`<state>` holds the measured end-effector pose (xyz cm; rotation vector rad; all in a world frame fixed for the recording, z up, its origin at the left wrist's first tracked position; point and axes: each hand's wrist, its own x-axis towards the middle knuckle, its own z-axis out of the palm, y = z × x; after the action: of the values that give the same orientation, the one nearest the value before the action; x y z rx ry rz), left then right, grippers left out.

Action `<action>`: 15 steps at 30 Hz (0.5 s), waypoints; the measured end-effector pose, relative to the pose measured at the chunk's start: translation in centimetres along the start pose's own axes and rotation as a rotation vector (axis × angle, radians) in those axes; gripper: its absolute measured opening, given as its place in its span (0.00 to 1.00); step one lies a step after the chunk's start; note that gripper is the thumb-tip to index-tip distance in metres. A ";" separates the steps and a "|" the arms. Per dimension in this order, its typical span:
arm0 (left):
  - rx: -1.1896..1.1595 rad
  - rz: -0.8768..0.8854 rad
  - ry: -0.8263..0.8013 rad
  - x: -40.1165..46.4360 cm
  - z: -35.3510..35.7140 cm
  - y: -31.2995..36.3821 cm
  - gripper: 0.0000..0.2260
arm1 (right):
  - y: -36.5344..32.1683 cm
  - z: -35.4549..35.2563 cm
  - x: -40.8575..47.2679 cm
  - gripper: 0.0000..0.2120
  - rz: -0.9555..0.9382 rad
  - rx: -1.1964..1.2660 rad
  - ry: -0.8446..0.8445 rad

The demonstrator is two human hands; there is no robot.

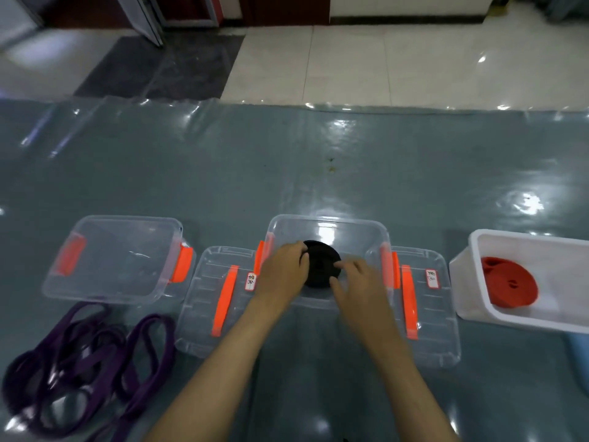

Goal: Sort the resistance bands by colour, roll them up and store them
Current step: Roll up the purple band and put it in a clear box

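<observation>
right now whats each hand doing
Left hand: grips the rolled black band.
Right hand: blurred, fingers on the same roll; grip cannot be told.

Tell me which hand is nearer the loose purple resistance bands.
Left. The left hand grips the black rolled band in the middle clear box, on the side facing the purple resistance bands; the right hand is beyond it.

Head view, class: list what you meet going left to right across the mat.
Purple bands → empty clear box → left lid → black roll → right lid → white bin → red rolls.
</observation>
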<state>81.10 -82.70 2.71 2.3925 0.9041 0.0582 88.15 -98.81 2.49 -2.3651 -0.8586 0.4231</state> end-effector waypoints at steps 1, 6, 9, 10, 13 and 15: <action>0.016 0.050 0.026 -1.7 -1.1 0.1 0.09 | -0.5 -0.3 -1.2 0.15 -0.030 -0.008 0.018; 0.218 0.145 0.096 -10.6 -4.7 -1.9 0.08 | -3.1 -0.1 -7.2 0.14 -0.141 -0.048 0.025; 0.244 0.106 0.120 -14.4 -5.6 -4.5 0.08 | -4.4 1.3 -10.1 0.11 -0.187 -0.059 -0.008; 0.253 0.083 0.107 -15.4 -5.8 -5.6 0.08 | -4.8 1.9 -10.9 0.09 -0.199 -0.071 -0.020; 0.320 0.003 0.070 -17.9 -6.4 -9.1 0.08 | -6.2 3.8 -12.7 0.07 -0.202 -0.107 -0.067; 0.353 -0.040 0.061 -19.0 -6.9 -11.5 0.10 | -7.6 5.1 -13.6 0.08 -0.180 -0.128 -0.079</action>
<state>57.99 -84.02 5.33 2.7069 1.0648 -0.0480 72.03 -100.97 4.49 -2.3731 -1.1568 0.4003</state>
